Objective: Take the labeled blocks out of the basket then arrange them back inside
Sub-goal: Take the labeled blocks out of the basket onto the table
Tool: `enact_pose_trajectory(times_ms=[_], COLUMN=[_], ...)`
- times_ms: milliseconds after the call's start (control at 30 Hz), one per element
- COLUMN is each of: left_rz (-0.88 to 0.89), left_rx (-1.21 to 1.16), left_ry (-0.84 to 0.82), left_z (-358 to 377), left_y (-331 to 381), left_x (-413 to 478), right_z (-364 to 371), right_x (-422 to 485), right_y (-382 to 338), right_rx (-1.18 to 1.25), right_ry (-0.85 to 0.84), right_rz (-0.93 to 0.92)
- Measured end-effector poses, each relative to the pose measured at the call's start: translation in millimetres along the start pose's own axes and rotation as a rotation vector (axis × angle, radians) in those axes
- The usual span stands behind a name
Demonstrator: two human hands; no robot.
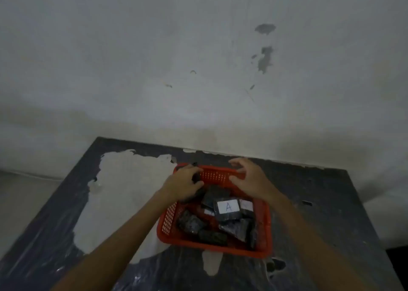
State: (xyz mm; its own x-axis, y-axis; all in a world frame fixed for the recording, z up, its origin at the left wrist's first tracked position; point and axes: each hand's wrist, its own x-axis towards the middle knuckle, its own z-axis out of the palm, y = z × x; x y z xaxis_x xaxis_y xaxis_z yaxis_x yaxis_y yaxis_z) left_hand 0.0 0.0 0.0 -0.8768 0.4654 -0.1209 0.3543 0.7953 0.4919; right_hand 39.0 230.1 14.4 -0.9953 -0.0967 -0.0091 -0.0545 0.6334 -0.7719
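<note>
Left hand [184,183] grips a dark block [195,178] at the red basket's [268,229] eleven o'clock corner; right hand [248,180] hovers open at one o'clock.

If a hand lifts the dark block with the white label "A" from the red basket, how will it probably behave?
The dark block with the white "A" label looks rigid and stone-like, so probably heavy for its size. Its flat faces suggest it will not roll. It lies on other dark blocks in the red plastic mesh basket, so these may shift.

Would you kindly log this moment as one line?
left hand: gripping dark block | right hand: open | basket: holds blocks | block A: on top
</note>
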Motion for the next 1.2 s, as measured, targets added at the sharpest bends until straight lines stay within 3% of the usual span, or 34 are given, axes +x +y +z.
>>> enact_pose_trajectory(times_ms=[233, 433, 633, 900, 1100, 1200], left_rz=[-0.095, -0.112, -0.126, -0.052, 0.02, 0.08], left_rx=[-0.041, 0.054, 0.144, 0.327, 0.323, 0.215], left_ry=[-0.151, -0.154, 0.217, 0.084, 0.164, 0.291], left_z=[48, 72, 71, 60, 52, 47], left_y=[-22, -36, -44, -71, -72, -70], left_x=[7, 20, 40, 62, 54, 33], right_z=[43, 72, 94, 105, 107, 108], right_x=[2, 10, 22, 22, 17, 15], right_y=[44, 64, 68, 73, 75, 74], right_rx=[-0.003, -0.039, -0.167, -0.223, -0.225, -0.249], right_ry=[-0.101, -0.2, -0.136, -0.146, -0.167, -0.151], right_rz=[0.183, 0.252, 0.261, 0.303, 0.322, 0.317])
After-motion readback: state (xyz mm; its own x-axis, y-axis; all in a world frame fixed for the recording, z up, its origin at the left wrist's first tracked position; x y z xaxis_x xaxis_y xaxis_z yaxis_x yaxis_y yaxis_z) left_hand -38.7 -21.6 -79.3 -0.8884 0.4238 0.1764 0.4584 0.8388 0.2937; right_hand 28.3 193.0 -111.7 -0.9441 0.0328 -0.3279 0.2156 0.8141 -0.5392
